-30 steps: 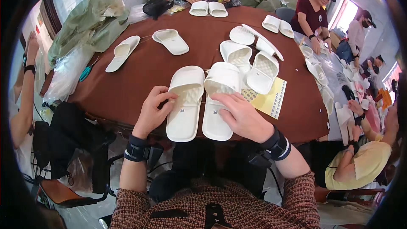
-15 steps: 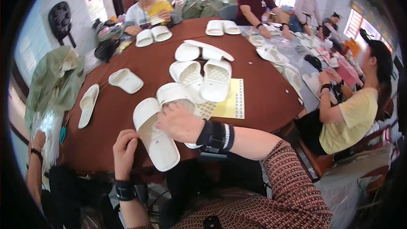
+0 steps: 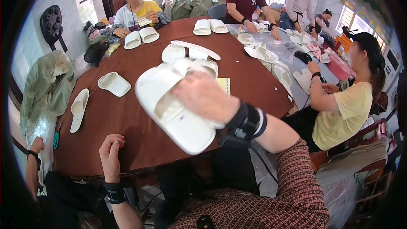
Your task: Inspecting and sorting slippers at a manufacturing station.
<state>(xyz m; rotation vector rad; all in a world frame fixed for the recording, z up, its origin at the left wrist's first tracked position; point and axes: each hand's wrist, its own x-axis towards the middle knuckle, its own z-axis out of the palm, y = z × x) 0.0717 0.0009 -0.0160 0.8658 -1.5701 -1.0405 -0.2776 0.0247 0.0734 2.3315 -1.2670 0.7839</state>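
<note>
My right hand (image 3: pixel 207 95) is closed on a pair of white slippers (image 3: pixel 190 135), raised off the table, fingers at the strap openings. The front slipper faces me; its mate is mostly hidden behind it and my hand, and both look smeared by motion. My left hand (image 3: pixel 111 154) is at the near table edge, fingers curled and thumb against the forefinger; whether something small is between them cannot be seen. Beyond the raised pair lie more white slippers (image 3: pixel 196 53). A yellow sticker sheet (image 3: pixel 224 85) shows partly past my right hand.
Two single slippers (image 3: pixel 79 109) lie at the left on the brown table (image 3: pixel 127 118). Pairs stand at the far edge (image 3: pixel 210 27). A green sack (image 3: pixel 46 89) is at the left. Co-workers sit or stand around; one in yellow (image 3: pixel 347 112) is at my right.
My right hand has taken hold of the slipper pair and lifted it up off the table, to the right. My left hand has come away from the front slipper. The view has shifted slightly.
</note>
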